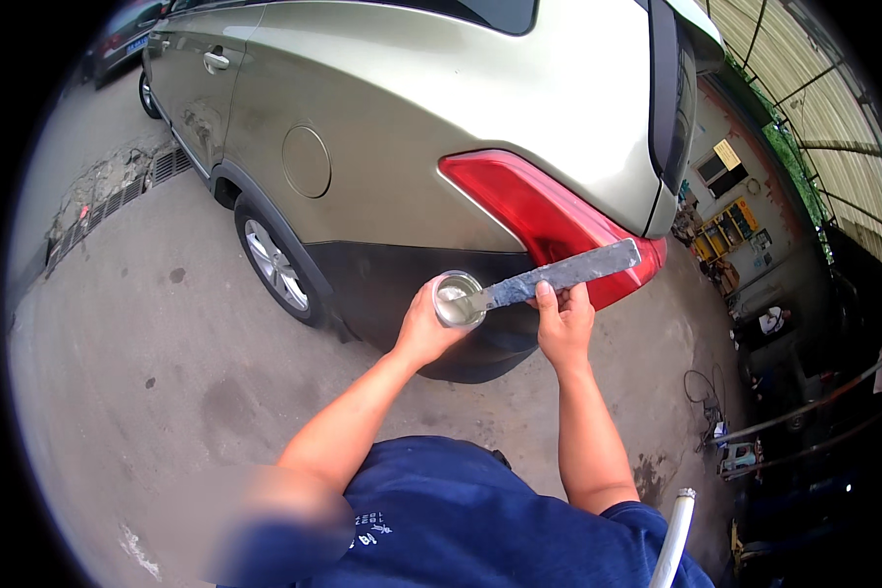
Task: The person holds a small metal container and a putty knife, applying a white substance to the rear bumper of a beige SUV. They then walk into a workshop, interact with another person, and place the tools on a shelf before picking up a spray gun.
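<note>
My left hand [421, 331] is wrapped round a small round can [479, 312] with a shiny rim. Pale, whitish liquid [451, 295] shows inside it. Between the thumb and fingers of my right hand [567, 331] is a long, flat, grey-crusted stirring stick [559, 276]. Its narrower lower end reaches over the rim into the can; the tip is hidden in the liquid. The stick slants up to the right, in front of the red tail light [529, 201]. Both hands are near the rear corner of a parked car [382, 147].
Below the tail light is the car's dark rear bumper [372, 284], close to my hands. A rear wheel [274, 263] stands left of it. Cables [708, 397] lie on the floor at right. A white tube-shaped thing [674, 539] juts in at lower right.
</note>
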Tool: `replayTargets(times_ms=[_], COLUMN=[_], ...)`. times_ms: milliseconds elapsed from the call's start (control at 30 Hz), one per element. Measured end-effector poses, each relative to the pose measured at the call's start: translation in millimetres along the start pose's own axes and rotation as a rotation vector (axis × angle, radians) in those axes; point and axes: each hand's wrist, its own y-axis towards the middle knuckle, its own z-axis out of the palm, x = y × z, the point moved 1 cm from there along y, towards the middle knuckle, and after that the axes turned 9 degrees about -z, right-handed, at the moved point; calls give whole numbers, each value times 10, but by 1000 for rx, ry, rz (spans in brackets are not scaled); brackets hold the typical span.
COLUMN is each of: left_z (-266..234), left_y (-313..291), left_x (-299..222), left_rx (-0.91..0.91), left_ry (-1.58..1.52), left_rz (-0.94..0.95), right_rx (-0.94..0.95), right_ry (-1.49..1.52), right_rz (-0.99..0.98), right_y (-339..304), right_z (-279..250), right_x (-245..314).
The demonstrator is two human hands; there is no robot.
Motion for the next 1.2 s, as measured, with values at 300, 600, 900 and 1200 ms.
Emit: replayTargets(times_ms=[300, 600, 900, 1200], left_z=[26, 513, 936, 931], left_y=[-99, -362, -382, -259], left_x=[33, 80, -196, -263], left_rx=[-48, -157, -437, -549], left_ry=[-37, -124, -29, -55], left_rz=[-70, -167, -208, -192], right_rx=[-46, 157, 67, 59], right_ry=[217, 328, 425, 457], right_rz=[-27, 3, -7, 3], right_y=[165, -22, 293, 296], right_z=[-125, -307, -787, -860], right_x=[53, -454, -444, -308])
